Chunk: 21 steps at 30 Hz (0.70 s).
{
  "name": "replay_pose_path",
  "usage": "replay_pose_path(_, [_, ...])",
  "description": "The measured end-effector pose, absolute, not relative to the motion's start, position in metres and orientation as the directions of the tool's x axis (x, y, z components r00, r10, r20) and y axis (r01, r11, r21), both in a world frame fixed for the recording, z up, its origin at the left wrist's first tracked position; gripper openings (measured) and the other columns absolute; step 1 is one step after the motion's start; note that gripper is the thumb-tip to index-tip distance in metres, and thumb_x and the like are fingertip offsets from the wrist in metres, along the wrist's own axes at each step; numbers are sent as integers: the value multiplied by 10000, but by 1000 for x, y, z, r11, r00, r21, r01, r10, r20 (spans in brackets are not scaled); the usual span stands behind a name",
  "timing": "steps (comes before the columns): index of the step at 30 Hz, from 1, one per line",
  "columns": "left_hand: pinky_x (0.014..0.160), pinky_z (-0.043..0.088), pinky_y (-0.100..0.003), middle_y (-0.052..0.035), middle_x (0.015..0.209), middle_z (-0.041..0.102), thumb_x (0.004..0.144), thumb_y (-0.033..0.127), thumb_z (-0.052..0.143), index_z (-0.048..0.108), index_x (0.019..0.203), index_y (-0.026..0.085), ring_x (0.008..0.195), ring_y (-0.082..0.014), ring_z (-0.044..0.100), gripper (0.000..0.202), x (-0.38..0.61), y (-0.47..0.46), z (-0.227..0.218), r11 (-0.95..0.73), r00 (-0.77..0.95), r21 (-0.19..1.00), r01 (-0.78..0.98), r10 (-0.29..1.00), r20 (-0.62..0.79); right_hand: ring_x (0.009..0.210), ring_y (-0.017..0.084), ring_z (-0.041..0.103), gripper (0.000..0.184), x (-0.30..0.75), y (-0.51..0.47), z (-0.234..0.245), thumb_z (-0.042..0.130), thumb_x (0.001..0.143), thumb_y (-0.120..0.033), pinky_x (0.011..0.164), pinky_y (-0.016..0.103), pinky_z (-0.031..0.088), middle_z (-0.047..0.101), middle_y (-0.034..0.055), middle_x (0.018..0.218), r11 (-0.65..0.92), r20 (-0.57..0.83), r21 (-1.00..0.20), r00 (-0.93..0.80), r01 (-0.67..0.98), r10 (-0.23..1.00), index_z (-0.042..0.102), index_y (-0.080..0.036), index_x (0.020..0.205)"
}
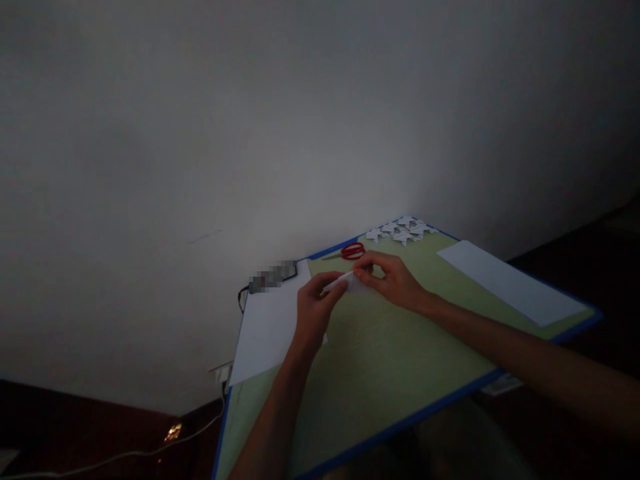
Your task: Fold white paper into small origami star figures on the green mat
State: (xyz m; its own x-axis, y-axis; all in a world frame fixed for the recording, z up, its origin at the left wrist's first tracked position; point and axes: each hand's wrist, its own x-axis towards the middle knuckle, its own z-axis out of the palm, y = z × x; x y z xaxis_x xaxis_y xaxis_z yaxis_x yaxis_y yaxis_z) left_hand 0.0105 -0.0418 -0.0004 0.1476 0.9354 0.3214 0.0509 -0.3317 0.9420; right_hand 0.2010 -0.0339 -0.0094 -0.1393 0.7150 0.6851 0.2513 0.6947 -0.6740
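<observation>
Above the middle of the green table, a small folded piece of white paper (356, 283) is held between both hands. My left hand (317, 303) pinches its left part between thumb and fingers. At its upper edge, my right hand (387, 277) grips the paper with thumb and fingertips pressed together. Just beyond the hands lie scissors with red handles (353, 251), blades pointing left. Several folded white paper stars (404, 230) are grouped at the table's far corner.
The green tabletop (395, 360) has a blue edge and stands against a grey wall. White sheets (265, 333) lie at left, with a phone (274, 277) and its cable at their far end. A stack of white paper (510, 283) lies at right. A white cord (150, 453) runs below left.
</observation>
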Motion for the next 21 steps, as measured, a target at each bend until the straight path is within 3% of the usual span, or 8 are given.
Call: replay_pose_path(21, [715,535,-283,-48,824,757,732,343,820,761,839,161,752,-166,681,219,14,-45,1,-311,101,951,-7,945,310,755,154,568,98,199,-33,-12,623,918,-264,694,281,445,638,14,796,720,717,-658,-108,222,689,651,-194,856])
